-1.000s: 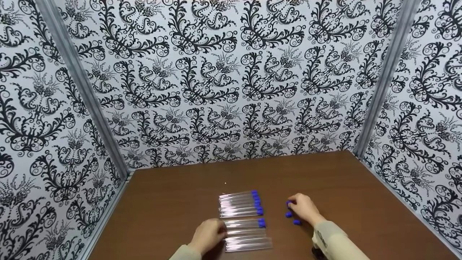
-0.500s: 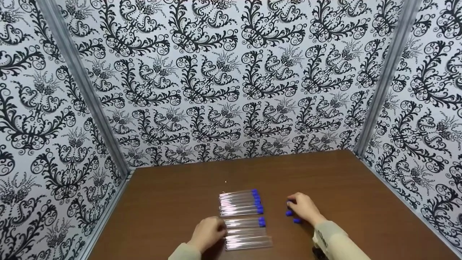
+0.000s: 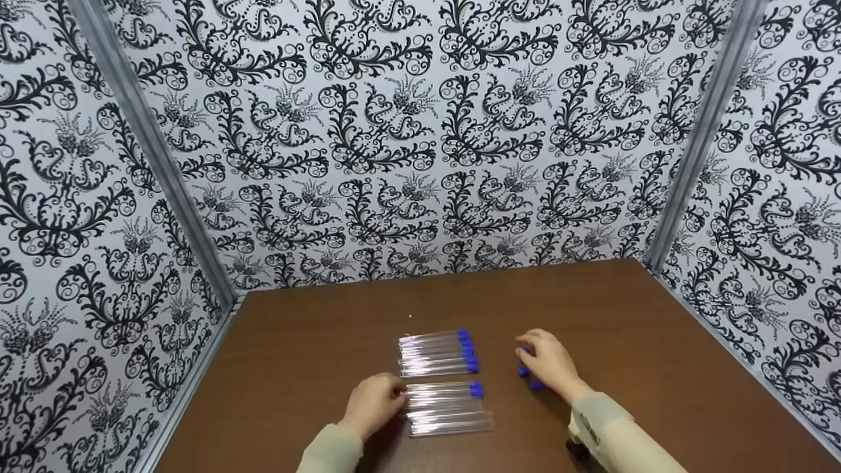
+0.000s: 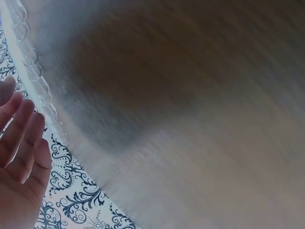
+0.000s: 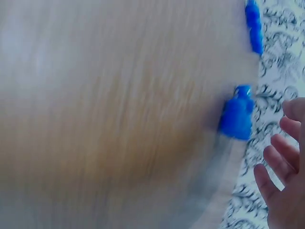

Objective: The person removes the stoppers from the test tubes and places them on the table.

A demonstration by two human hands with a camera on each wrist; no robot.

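Clear test tubes lie side by side on the brown table in two groups. Every tube in the far group has a blue cap at its right end. In the near group blue caps show only on the farthest tubes. My left hand is at the near group's left ends, its fingers loosely bent and holding nothing in the left wrist view. My right hand hovers over several loose blue caps, partly hiding them. In the right wrist view its relaxed fingers are apart from the cap cluster.
Black-and-white patterned walls enclose the table at the back and both sides. Grey metal posts stand at the corners. A small dark object shows beneath the right sleeve.
The head view has tilted down a little, so the table sits higher. My right hand's fingers have lifted and spread off the caps. My left hand has shifted slightly left.
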